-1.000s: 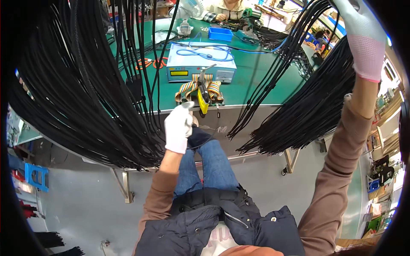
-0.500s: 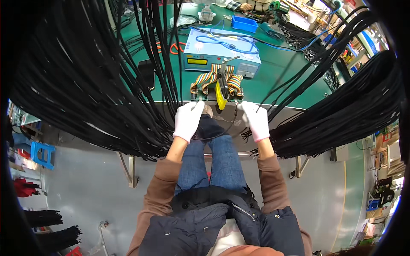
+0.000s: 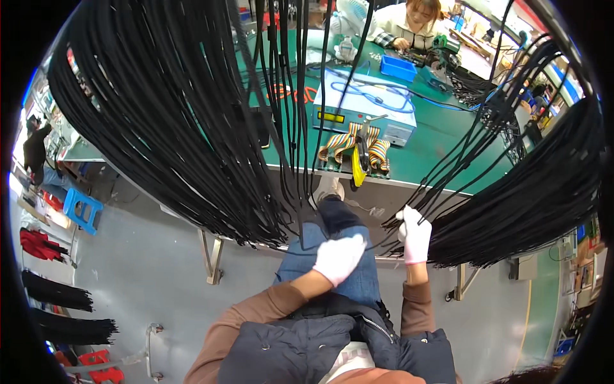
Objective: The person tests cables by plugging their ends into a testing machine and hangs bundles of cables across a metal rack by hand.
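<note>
Seen nearest, over the blue jeans (image 3: pixel 297 264): within the last half second, has drawn the left hand (image 3: pixel 341 259) down from the fixture's edge toward the body, and now holds it back upward, fingers folded narrow, apparently on a thin black cable (image 3: pixel 378 247). Seems to stretch that cable across the lap toward the right, though cannot tell the exact place of its ends.

Just beyond, has also pulled the right hand (image 3: pixel 416 238) back and outward, to a spot beside the lower tips of the right cable bundle (image 3: pixel 511 217). Holds thumb and fingers close together there, apparently pinching the same cable.

Farther on, shows no hand at the fixture (image 3: pixel 360 168) with its yellow lever, at the table edge. Suggests, as a judgement, a cable parted from the fixture and handled now in the space below; cannot confirm at such small size. Leaves the left cable bundle (image 3: pixel 179 128) hanging just to the left.

Behind, on the green table (image 3: pixel 441 141), shows a pale blue box (image 3: pixel 396 116) close to striped ribbon cables (image 3: pixel 341 142). Farthest, past a blue tray (image 3: pixel 398 75), brings a co-worker (image 3: pixel 409 37) more fully into view than half a second ago
</note>
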Demonstrator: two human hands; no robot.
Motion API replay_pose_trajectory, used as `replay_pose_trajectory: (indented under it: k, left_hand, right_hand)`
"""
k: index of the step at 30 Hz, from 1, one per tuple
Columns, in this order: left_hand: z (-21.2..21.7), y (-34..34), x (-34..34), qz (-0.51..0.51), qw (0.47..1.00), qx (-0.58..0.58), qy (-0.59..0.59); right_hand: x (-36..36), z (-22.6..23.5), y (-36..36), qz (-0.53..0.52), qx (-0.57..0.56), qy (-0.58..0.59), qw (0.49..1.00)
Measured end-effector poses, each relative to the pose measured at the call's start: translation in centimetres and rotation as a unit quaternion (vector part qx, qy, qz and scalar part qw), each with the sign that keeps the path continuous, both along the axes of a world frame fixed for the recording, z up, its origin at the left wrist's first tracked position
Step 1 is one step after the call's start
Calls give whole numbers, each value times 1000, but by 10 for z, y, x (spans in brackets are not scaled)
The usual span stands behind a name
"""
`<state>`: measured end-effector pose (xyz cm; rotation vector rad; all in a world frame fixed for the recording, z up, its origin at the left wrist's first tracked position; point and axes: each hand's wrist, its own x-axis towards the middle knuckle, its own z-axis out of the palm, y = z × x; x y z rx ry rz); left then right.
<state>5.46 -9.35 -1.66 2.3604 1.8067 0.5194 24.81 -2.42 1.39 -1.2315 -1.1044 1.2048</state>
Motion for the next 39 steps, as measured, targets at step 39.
replay_pose_trajectory:
  k: [39]
  left_hand:
    - [-48,-147,-115,136,967,-14,-217]
  right_hand:
    - [-184,278,-1,194,314,100,924]
